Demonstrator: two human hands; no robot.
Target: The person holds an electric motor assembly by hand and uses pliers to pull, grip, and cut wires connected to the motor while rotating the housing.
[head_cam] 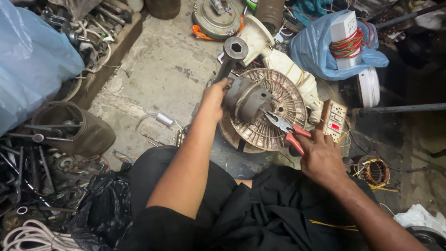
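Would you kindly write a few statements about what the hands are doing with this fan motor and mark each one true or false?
1. The right hand holds red-handled pliers. True.
2. The pliers' jaws point at the middle of the round finned motor housing. True.
3. The left hand rests flat on the concrete floor. False: it grips a dark socket wrench by its shaft, against the housing.
4. The wrench's hexagonal socket end points up towards the camera. True.
5. The white switch-and-socket board lies left of the left hand. False: it lies right of the housing, beside the right hand.
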